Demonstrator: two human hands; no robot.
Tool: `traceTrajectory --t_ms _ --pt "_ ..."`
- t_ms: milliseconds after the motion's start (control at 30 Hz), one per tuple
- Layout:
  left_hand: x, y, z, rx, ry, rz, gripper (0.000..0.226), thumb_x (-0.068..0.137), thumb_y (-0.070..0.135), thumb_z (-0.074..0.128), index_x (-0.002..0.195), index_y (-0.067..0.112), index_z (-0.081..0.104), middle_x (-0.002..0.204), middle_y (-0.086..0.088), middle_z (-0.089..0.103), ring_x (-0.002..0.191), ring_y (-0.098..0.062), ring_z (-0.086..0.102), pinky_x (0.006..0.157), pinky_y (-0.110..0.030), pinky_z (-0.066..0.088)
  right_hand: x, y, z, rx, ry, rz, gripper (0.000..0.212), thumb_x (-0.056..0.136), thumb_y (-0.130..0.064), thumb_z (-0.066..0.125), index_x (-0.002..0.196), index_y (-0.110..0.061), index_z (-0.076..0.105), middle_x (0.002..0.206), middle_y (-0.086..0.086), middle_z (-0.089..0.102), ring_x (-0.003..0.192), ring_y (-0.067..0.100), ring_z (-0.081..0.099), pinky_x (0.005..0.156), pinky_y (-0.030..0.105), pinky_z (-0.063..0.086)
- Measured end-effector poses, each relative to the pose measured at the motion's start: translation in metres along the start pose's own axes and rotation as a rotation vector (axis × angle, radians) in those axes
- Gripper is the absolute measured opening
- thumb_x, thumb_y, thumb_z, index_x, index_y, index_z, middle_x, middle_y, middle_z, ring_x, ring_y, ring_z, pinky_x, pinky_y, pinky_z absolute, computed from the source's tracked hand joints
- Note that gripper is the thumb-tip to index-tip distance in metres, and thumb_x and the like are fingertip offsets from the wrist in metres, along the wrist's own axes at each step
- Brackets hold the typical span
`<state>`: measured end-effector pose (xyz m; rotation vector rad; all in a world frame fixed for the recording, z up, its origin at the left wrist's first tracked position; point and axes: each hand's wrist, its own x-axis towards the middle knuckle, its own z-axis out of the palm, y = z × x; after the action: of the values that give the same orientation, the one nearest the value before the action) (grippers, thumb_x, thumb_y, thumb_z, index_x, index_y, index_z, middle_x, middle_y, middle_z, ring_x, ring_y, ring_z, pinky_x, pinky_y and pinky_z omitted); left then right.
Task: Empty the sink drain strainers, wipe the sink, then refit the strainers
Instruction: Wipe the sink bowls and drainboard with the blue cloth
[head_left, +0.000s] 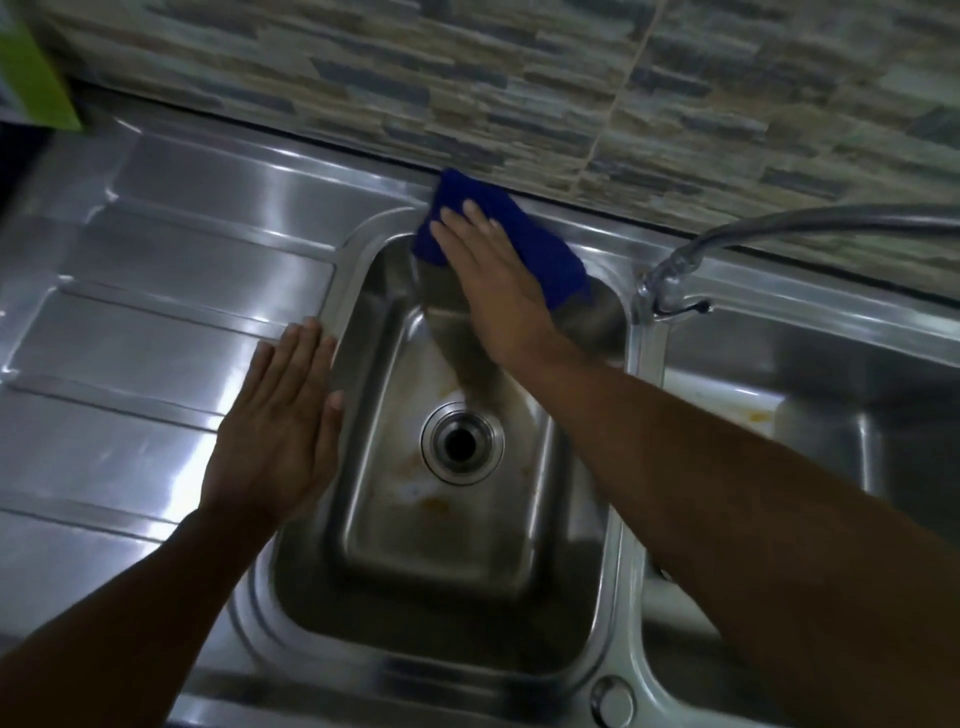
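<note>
A stainless steel sink basin (374, 525) fills the middle of the view. Its round drain hole (461, 442) is open and dark, with no strainer in it. Brownish stains lie on the basin floor around the drain. My right hand (493, 283) presses flat, fingers straight, on a blue cloth (545, 249) at the basin's far rim, close to the wall. My left hand (280, 426) rests flat with straight fingers on the basin's left rim and holds nothing. No strainer is in view.
A ribbed steel drainboard (156, 312) lies to the left. A second basin (831, 415) is on the right, beyond the divider. A curved tap (685, 260) reaches over the divider at the back. The stone-patterned tile wall (467, 78) runs behind.
</note>
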<state>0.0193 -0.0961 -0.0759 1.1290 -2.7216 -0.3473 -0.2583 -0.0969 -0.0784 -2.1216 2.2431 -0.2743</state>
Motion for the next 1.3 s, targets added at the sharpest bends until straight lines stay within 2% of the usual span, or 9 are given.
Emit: traceTrajectory --t_ms 133,267,433,533,767,967,1067,1167,1300 --pt "-0.001 0.000 0.001 0.017 0.030 0.009 0.060 0.106 0.032 0.023 0.152 -0.004 0.034 0.163 -0.021 0.026 0.155 -0.031 0.019 0.125 -0.053 0.021 -0.053 0.035 0.001 0.018 0.113 0.221 0.094 0.078 0.022 0.056 0.159 -0.012 0.021 0.168 0.006 0.016 0.156 0.024 0.005 0.125 0.037 -0.006" --pt "0.001 0.000 0.003 0.010 0.047 0.020 0.058 0.106 0.031 0.026 0.151 -0.004 0.036 0.162 -0.022 0.028 0.155 -0.031 0.021 0.126 -0.052 0.021 -0.047 0.032 0.002 0.232 0.209 0.345 0.082 0.077 0.023 0.056 0.151 -0.010 0.041 0.161 0.006 0.034 0.155 0.024 0.017 0.127 0.045 0.014" --pt "0.000 -0.004 0.007 0.015 0.044 0.030 0.058 0.106 0.030 0.026 0.153 -0.003 0.033 0.163 -0.020 0.026 0.156 -0.029 0.018 0.128 -0.048 0.017 -0.004 0.010 0.001 0.218 0.031 0.052 0.080 0.079 0.021 0.056 0.152 -0.007 0.038 0.162 0.011 0.032 0.154 0.029 0.018 0.128 0.036 0.004" --pt "0.000 0.000 0.004 0.001 0.049 0.019 0.057 0.106 0.030 0.027 0.152 -0.003 0.035 0.162 -0.021 0.028 0.155 -0.030 0.021 0.127 -0.049 0.018 0.007 -0.003 -0.004 0.336 -0.008 0.072 0.081 0.077 0.027 0.053 0.151 -0.004 0.040 0.161 0.013 0.032 0.155 0.029 0.017 0.128 0.034 0.002" --pt "0.001 0.007 -0.005 -0.051 0.038 -0.012 0.059 0.105 0.031 0.024 0.150 -0.005 0.037 0.160 -0.023 0.030 0.154 -0.032 0.022 0.128 -0.048 0.017 -0.057 0.036 -0.017 -0.043 -0.049 0.335 0.094 0.084 0.023 0.050 0.160 -0.012 0.008 0.169 0.006 0.003 0.156 0.027 -0.003 0.125 0.044 0.021" --pt "0.000 0.008 -0.006 -0.079 0.017 -0.039 0.058 0.105 0.030 0.025 0.153 -0.001 0.034 0.163 -0.018 0.027 0.156 -0.025 0.018 0.129 -0.043 0.011 -0.074 0.042 -0.036 -0.354 -0.257 0.399 0.094 0.090 -0.003 0.068 0.156 0.006 0.001 0.166 0.024 0.006 0.153 0.043 0.007 0.125 0.045 0.012" --pt "0.000 0.009 -0.008 -0.086 0.022 -0.029 0.057 0.105 0.029 0.026 0.152 -0.003 0.036 0.162 -0.020 0.029 0.155 -0.028 0.020 0.128 -0.046 0.014 -0.087 0.029 -0.044 -0.355 -0.316 0.424 0.094 0.088 -0.007 0.072 0.155 0.006 0.007 0.164 0.025 0.013 0.152 0.043 0.014 0.123 0.046 0.021" --pt "-0.001 0.008 -0.008 -0.084 0.033 -0.018 0.057 0.105 0.029 0.025 0.151 -0.004 0.037 0.161 -0.022 0.030 0.154 -0.030 0.022 0.128 -0.046 0.014 -0.114 0.006 -0.044 -0.354 -0.274 0.377 0.082 0.087 0.000 0.065 0.153 0.009 0.017 0.157 0.028 0.029 0.148 0.042 0.025 0.126 0.048 0.016" --pt "-0.002 0.004 -0.002 -0.053 0.068 0.013 0.056 0.106 0.027 0.027 0.150 -0.005 0.039 0.158 -0.025 0.034 0.153 -0.034 0.026 0.127 -0.049 0.017 -0.166 -0.022 -0.041 -0.193 -0.205 0.407 0.069 0.097 -0.002 0.053 0.153 0.011 0.015 0.161 0.027 0.022 0.151 0.041 0.019 0.126 0.048 0.012"
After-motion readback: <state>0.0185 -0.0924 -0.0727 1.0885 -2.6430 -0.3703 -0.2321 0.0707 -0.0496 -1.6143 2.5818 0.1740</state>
